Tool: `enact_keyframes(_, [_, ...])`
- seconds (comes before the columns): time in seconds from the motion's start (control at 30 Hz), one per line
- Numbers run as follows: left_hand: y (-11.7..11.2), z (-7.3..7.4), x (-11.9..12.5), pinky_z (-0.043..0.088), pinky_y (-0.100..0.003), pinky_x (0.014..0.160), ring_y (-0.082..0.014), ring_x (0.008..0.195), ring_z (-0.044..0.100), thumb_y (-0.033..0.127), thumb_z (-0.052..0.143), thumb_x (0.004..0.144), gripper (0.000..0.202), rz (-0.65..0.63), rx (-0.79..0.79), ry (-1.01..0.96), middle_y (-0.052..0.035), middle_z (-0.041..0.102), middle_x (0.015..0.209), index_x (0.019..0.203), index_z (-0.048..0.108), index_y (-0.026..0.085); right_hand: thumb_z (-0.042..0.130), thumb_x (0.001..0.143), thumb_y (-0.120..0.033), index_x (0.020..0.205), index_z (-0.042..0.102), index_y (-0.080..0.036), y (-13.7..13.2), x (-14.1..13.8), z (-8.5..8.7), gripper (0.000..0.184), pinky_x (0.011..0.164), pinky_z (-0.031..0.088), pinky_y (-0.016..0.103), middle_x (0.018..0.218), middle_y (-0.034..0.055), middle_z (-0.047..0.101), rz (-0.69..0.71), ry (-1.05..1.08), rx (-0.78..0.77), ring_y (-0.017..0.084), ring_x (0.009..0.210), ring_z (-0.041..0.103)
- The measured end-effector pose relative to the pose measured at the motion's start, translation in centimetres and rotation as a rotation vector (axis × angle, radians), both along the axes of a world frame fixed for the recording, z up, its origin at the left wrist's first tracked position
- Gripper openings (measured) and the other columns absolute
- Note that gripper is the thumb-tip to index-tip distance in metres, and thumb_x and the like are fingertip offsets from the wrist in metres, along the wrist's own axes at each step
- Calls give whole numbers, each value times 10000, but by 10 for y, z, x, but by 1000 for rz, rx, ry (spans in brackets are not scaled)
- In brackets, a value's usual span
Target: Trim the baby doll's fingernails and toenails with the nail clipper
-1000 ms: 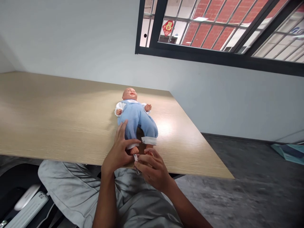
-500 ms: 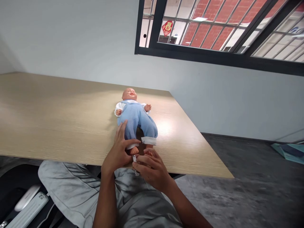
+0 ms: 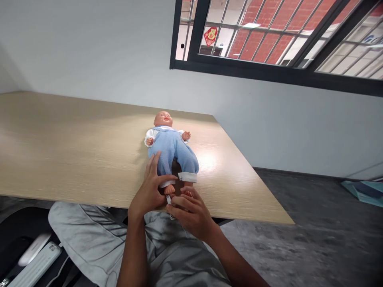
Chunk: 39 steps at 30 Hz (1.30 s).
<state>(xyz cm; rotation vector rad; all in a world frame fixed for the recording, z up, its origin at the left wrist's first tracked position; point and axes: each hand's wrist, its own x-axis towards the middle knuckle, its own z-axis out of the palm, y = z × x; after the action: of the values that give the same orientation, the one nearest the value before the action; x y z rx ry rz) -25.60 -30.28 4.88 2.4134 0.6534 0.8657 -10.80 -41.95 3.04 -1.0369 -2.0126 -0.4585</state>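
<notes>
Baby doll (image 3: 172, 149) on its back near desk's (image 3: 74, 147) front edge. Left hand (image 3: 149, 191) curled around one ankle; right hand (image 3: 191, 213) pinching small metal clipper (image 3: 169, 199) at the toes. Probably light, soft-clothed, stiff-limbed; best steadied by the leg.

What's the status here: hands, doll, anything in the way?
Left hand gripping the foot of the baby doll in blue overalls. Right hand holding a small silver metal tool at that foot. Light wooden table under doll; nothing blocking.
</notes>
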Motion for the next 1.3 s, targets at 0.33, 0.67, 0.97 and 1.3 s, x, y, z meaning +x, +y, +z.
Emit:
enact_keyframes(0.33, [1, -1, -1, 208, -584, 1228, -389, 1530, -8, 70, 671, 721, 447, -18, 46, -11, 105, -181, 1645, 1101, 743, 295, 525, 984, -85, 1027, 635, -199, 0, -1, 3, 164, 976, 424, 368, 946, 3, 711, -2, 7, 19, 98, 778, 632])
enact_keyframes(0.67, [0, 0, -3, 227, -599, 1216, -402, 1527, 12, 58, 666, 714, 477, -30, 72, -14, 72, -176, 1651, 1133, 724, 278, 513, 991, -94, 1061, 651, -202, -1, 0, 2, 189, 996, 426, 372, 1013, 1, 711, 10, -7, -6, 100, 810, 655])
enact_keyframes(0.97, [-1, 1, -4, 229, -604, 1212, -414, 1523, 26, 87, 669, 740, 464, -28, 79, -16, 31, -148, 1661, 1167, 703, 266, 532, 988, -94, 1036, 652, -204, -1, 0, 2, 169, 1014, 420, 361, 1011, -14, 718, -5, 5, -6, 90, 823, 662])
enact_keyframes(1.3, [-2, 1, -4, 258, -582, 1206, -418, 1523, 19, 102, 741, 665, 556, -33, 52, -10, 1, -114, 1667, 1195, 679, 261, 543, 970, -86, 1065, 646, -204, -1, -1, 3, 183, 975, 479, 354, 984, -3, 724, 29, 57, 19, 104, 842, 679])
